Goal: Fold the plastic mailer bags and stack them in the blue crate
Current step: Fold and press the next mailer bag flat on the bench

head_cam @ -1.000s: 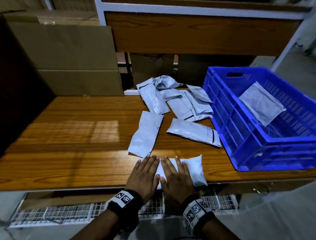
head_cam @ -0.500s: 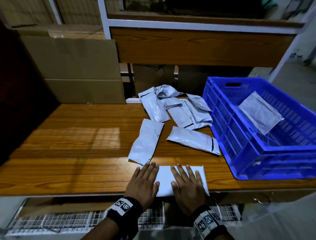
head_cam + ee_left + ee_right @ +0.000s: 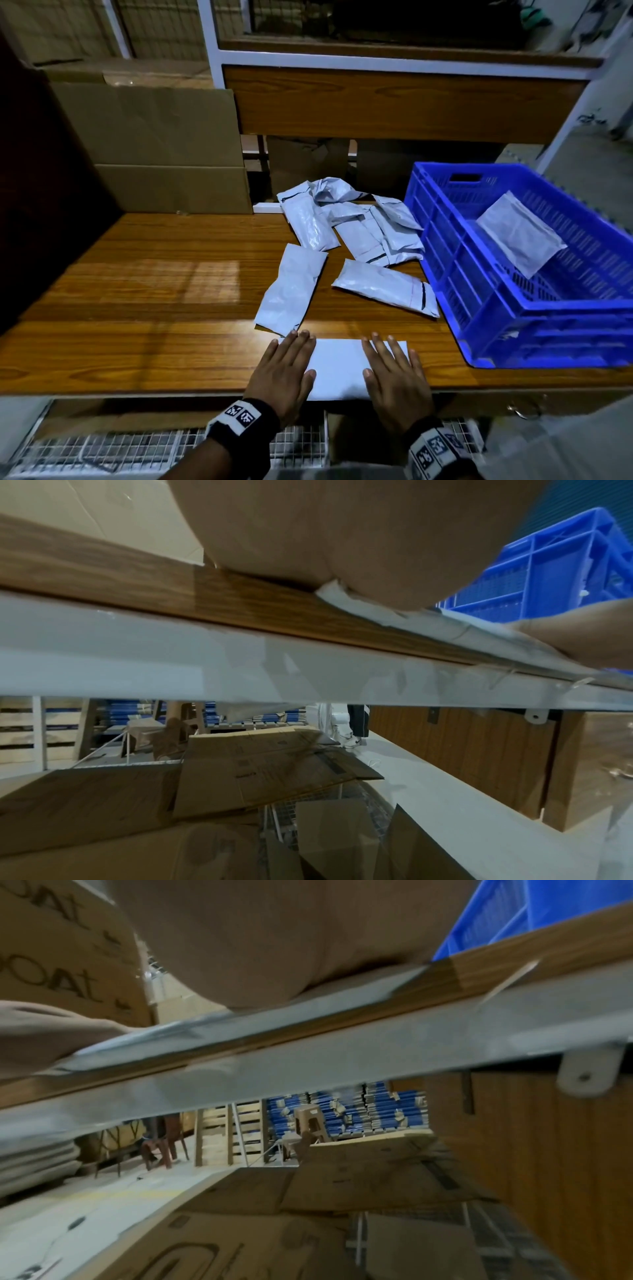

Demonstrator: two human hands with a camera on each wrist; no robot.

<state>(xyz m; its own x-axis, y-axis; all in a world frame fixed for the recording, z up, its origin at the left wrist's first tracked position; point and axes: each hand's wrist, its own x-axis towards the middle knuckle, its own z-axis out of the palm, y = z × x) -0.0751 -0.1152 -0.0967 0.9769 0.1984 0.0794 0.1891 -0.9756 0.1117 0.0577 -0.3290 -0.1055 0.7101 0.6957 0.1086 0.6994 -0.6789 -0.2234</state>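
Left hand [image 3: 286, 371], right hand [image 3: 394, 377]: fingers flat, hiding ends of mailer bag [image 3: 337, 368]; wrist views mostly palm.

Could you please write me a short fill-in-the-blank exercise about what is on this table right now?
1. Both the left hand and the right hand press flat on one ____ mailer bag at the table's near edge.
2. The crate is coloured ____.
3. Inside the crate lies ____ mailer bag.
4. The crate stands to the ____ of the loose pile of bags.

Missing words: white; blue; one; right
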